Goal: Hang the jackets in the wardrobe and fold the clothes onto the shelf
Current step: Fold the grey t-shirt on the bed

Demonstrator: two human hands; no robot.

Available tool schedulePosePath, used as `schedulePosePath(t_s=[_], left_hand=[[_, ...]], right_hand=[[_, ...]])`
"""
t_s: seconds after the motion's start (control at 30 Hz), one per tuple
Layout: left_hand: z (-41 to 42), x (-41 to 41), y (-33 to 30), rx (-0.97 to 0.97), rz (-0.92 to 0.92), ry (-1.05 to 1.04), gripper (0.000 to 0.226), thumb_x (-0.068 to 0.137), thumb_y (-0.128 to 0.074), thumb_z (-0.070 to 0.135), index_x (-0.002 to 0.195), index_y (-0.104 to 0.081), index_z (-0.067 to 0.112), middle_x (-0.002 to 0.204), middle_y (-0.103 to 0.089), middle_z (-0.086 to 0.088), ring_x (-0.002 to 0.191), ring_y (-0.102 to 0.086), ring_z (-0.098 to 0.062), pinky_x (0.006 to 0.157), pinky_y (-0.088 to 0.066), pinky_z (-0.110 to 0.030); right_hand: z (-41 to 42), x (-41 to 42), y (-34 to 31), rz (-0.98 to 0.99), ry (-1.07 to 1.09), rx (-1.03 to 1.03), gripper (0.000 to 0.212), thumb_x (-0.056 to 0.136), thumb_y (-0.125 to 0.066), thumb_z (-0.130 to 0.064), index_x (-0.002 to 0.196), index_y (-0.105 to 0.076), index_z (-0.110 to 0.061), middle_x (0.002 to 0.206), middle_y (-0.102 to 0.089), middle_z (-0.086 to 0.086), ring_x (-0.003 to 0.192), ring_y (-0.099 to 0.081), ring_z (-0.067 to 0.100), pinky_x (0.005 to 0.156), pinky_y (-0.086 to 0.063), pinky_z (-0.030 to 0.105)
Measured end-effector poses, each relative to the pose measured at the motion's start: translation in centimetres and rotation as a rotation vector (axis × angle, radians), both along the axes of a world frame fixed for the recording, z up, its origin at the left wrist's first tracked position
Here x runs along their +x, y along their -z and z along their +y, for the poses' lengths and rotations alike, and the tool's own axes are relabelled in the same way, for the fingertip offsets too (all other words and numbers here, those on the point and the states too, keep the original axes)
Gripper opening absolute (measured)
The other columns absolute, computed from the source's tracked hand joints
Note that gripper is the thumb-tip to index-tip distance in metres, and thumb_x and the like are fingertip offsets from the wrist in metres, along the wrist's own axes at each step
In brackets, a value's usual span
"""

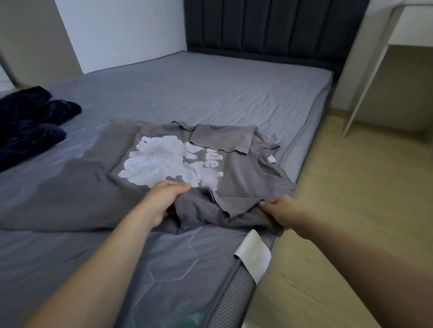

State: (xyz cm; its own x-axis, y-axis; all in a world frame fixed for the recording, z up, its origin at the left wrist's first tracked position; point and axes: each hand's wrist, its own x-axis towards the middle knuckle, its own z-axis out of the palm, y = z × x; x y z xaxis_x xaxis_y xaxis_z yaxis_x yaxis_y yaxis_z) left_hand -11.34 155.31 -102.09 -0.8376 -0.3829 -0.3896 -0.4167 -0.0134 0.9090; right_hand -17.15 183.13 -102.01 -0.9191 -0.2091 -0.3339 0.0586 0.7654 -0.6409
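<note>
Grey T-shirt (239, 189) spread print-up near the right edge of the bed (188, 94), partly folded.

Faded charcoal-grey cotton, a large white-and-pink bubble graphic across the chest, neck label at 2 o'clock, far sleeve folded in over the print. The left hand (164, 201) grasps bunched near-sleeve fabric in its fingers at 6 o'clock; the right hand (286, 211) pinches the shoulder edge at 4 o'clock. A dark navy garment (27, 125) lies well apart at 9 o'clock.

T-shirt (161, 162) on mattress (213, 90)
</note>
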Motion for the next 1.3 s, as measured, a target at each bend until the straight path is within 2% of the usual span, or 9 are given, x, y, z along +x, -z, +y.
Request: schedulePosePath(t_s=[0.27, 0.37, 0.5, 0.63, 0.77, 0.87, 1.07, 1.17, 1.3], left_hand=[[-0.6, -0.7, 0.9, 0.109, 0.248, -0.308, 0.027, 0.088, -0.061, -0.001, 0.108, -0.053, 0.016, 0.114, -0.06, -0.012, 0.095, -0.061, -0.024, 0.081, -0.053, -0.036], [0.4, -0.1, 2.5, -0.132, 0.144, -0.218, 0.038, 0.088, -0.068, 0.013, 0.117, -0.045, 0.02, 0.122, -0.055, -0.007, 0.107, -0.056, -0.023, 0.091, -0.047, -0.034], [1.0, 0.2, 2.9, -0.057, 0.108, -0.231, 0.05, 0.085, -0.07, 0.022, 0.122, -0.037, 0.024, 0.122, -0.053, -0.006, 0.109, -0.056, -0.024, 0.097, -0.049, -0.043], [1.7, 0.4, 1.8, -0.033, 0.012, -0.175, 0.057, 0.081, -0.069, 0.043, 0.117, -0.026, 0.029, 0.104, -0.05, 0.008, 0.09, -0.052, -0.013, 0.065, -0.045, -0.034], [2.7, 1.1, 1.7, -0.427, -0.039, -0.052, 0.048, 0.086, -0.062, 0.035, 0.111, -0.022, 0.027, 0.09, -0.049, 0.008, 0.077, -0.051, -0.011, 0.065, -0.041, -0.032], [3.1, 2.1, 1.5, -0.795, -0.063, 0.057, 0.031, 0.09, -0.051, 0.018, 0.11, -0.027, 0.02, 0.09, -0.059, -0.004, 0.075, -0.057, -0.023, 0.054, -0.037, -0.032], [5.0, 3.8, 0.1, -1.468, -0.143, 0.161, 0.036, 0.089, -0.055, 0.035, 0.115, -0.045, 0.012, 0.114, -0.051, -0.01, 0.102, -0.055, -0.031, 0.077, -0.046, -0.04], [9.0, 3.3, -1.4, -1.422, 0.258, 0.388, 0.023, 0.081, -0.057, 0.035, 0.095, -0.049, 0.019, 0.098, -0.052, -0.004, 0.092, -0.054, -0.029, 0.073, -0.045, -0.04], [17.5, 0.3, -1.6, -1.181, 0.098, 0.788, 0.045, 0.083, -0.051, 0.061, 0.104, -0.046, 0.021, 0.109, -0.051, -0.005, 0.102, -0.055, -0.031, 0.071, -0.035, -0.036]], right_hand=[[-1.1, -1.4, 0.3, 0.25, -0.095, 0.271, 0.008, 0.086, -0.045, -0.021, 0.087, -0.052, -0.016, 0.089, -0.06, 0.007, 0.086, -0.055, 0.029, 0.066, -0.042, 0.029], [-1.8, -0.9, 0.4, 0.213, -0.341, 0.402, 0.053, 0.079, -0.053, -0.036, 0.13, -0.039, -0.027, 0.121, -0.05, 0.007, 0.11, -0.052, 0.03, 0.087, -0.045, 0.036], [-3.3, -1.2, 0.3, 0.232, -0.267, 0.151, 0.024, 0.083, -0.063, -0.045, 0.08, -0.056, -0.023, 0.082, -0.055, -0.001, 0.086, -0.056, 0.023, 0.066, -0.042, 0.029], [-3.7, -2.5, 0.2, 0.325, -0.075, 0.039, 0.029, 0.095, -0.05, -0.029, 0.068, -0.051, -0.018, 0.078, -0.061, 0.005, 0.087, -0.06, 0.031, 0.064, -0.035, 0.03], [-3.8, -4.2, -0.3, 0.165, -0.061, 0.248, 0.017, 0.093, -0.045, -0.016, 0.084, -0.056, -0.006, 0.104, -0.064, 0.015, 0.09, -0.06, 0.032, 0.07, -0.043, 0.033], [-4.7, -4.7, -0.6, -0.007, -0.157, 0.4, 0.023, 0.093, -0.042, -0.012, 0.074, -0.051, -0.004, 0.085, -0.058, 0.015, 0.08, -0.056, 0.029, 0.072, -0.046, 0.034], [-2.6, -7.9, -2.4, -0.132, -0.062, 0.311, 0.019, 0.087, -0.052, -0.026, 0.075, -0.057, -0.011, 0.061, -0.058, 0.004, 0.049, -0.052, 0.021, 0.051, -0.042, 0.021], [-0.6, -11.5, -4.2, 0.084, -0.013, 0.332, 0.02, 0.088, -0.054, -0.024, 0.097, -0.063, -0.008, 0.091, -0.064, 0.013, 0.083, -0.061, 0.029, 0.069, -0.047, 0.03], [0.2, -15.8, -4.8, 0.017, -0.043, 0.243, 0.022, 0.092, -0.057, -0.029, 0.104, -0.059, -0.01, 0.08, -0.055, 0.007, 0.07, -0.051, 0.025, 0.06, -0.04, 0.027]])
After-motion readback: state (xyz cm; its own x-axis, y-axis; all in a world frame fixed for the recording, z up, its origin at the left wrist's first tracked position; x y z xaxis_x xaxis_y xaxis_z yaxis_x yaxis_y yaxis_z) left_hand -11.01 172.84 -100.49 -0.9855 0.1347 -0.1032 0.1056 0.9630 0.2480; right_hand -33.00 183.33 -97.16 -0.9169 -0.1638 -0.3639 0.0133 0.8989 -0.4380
